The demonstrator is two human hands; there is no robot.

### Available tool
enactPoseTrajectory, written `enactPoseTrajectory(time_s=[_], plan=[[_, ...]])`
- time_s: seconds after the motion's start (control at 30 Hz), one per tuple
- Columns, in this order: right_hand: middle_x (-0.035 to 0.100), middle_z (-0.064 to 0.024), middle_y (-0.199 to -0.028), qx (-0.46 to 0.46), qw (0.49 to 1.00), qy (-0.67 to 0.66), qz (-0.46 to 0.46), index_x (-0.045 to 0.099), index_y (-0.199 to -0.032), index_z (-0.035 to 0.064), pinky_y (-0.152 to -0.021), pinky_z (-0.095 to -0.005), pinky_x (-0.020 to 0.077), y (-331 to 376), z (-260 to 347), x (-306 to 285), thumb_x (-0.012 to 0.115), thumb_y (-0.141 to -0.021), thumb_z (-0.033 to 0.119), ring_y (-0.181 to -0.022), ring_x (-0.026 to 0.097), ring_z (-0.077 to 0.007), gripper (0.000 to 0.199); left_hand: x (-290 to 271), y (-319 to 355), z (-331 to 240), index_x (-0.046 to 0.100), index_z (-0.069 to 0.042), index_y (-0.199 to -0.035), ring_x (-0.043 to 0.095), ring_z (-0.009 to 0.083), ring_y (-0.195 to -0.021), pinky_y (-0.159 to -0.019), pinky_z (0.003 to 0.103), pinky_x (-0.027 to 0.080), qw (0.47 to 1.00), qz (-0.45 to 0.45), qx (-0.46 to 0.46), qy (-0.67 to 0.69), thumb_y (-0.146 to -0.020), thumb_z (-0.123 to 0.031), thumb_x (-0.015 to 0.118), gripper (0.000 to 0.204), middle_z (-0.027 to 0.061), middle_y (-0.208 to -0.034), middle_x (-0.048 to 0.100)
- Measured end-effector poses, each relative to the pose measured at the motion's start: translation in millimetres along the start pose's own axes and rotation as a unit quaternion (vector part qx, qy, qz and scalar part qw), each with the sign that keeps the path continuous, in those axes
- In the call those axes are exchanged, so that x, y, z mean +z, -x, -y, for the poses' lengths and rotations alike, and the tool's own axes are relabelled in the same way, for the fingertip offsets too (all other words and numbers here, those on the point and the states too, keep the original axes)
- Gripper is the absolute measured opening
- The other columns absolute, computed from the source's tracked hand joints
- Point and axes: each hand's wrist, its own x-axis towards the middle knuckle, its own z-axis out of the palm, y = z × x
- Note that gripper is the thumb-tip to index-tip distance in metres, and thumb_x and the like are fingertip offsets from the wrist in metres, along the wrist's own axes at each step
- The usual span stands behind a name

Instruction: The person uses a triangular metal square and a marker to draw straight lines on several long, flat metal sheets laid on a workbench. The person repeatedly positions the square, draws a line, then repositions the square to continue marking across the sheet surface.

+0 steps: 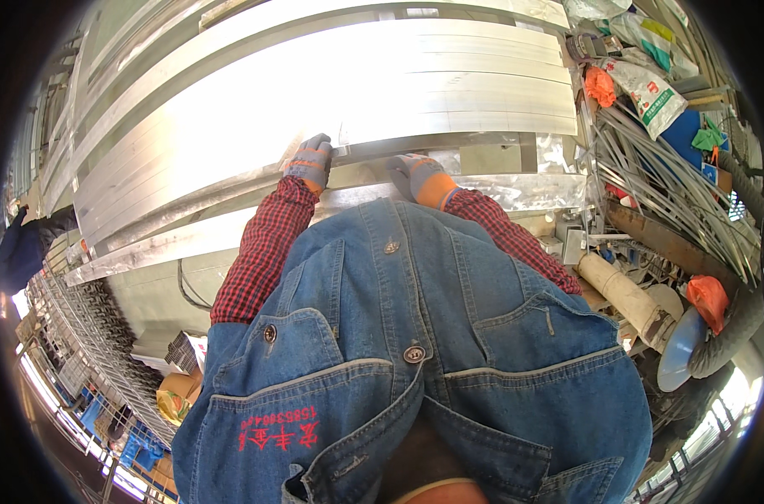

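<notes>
My left hand, in a grey and orange work glove, rests at the near edge of a wide row of bright silver metal bars. Its fingers are bent and pressed together; glare hides what may be in them. Right beside it a small shiny piece sits at the bars' edge, too small to name. My right hand, gloved the same way, is curled over the gap in front of the bars, nearer to me. Its palm faces away from view, so any held thing is hidden.
A film-covered rail runs close to my body. Long thin metal strips lie in a heap at the right, with sacks behind. A pale cylinder is at the lower right. Wire mesh racks stand at the left.
</notes>
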Motion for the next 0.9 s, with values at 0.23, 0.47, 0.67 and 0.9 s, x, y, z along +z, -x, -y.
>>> enactPoseTrajectory(time_s=[0.23,0.47,0.67,0.9], plan=[[0.077,-0.0169,-0.124,0.009,1.000,0.003,0.001,0.076,-0.126,0.0169,-0.105,-0.0483,0.0551,1.2,1.6,0.2,0.055,-0.108,0.035,-0.119,0.071,-0.0399,0.032,-1.0,1.4,1.0,0.066,-0.007,-0.129,0.062,0.0387,-0.132,-0.107,0.049,0.054,1.000,-0.003,0.006,0.001,-0.102,-0.014,0.066,0.028,0.0135,-0.142,0.064],[0.076,-0.0163,-0.125,0.018,0.999,0.029,0.013,0.075,-0.128,0.0187,-0.105,-0.0487,0.0547,-2.2,4.8,1.0,0.054,-0.109,0.036,-0.120,0.070,-0.0397,0.033,0.9,0.3,1.9,0.067,-0.007,-0.127,0.060,0.0370,-0.135,-0.108,0.048,0.055,1.000,0.013,-0.004,-0.003,-0.098,-0.010,0.068,0.029,0.0117,-0.146,0.061],[0.075,-0.0159,-0.127,0.008,1.000,0.025,0.008,0.074,-0.129,0.0190,-0.105,-0.0483,0.0545,-0.4,4.7,0.7,0.051,-0.110,0.038,-0.121,0.070,-0.0390,0.035,1.0,-1.1,4.3,0.067,-0.007,-0.126,0.059,0.0365,-0.137,-0.108,0.048,0.055,1.000,0.019,0.000,0.004,-0.097,-0.008,0.069,0.030,0.0110,-0.148,0.060],[0.074,-0.0178,-0.128,0.013,1.000,0.019,-0.019,0.074,-0.129,0.0181,-0.106,-0.0488,0.0543,-7.3,2.9,9.0,0.050,-0.111,0.039,-0.121,0.069,-0.0403,0.036,2.3,-0.6,3.9,0.068,-0.008,-0.126,0.059,0.0364,-0.137,-0.110,0.048,0.054,1.000,0.025,-0.008,0.004,-0.097,-0.009,0.068,0.029,0.0104,-0.149,0.060]])
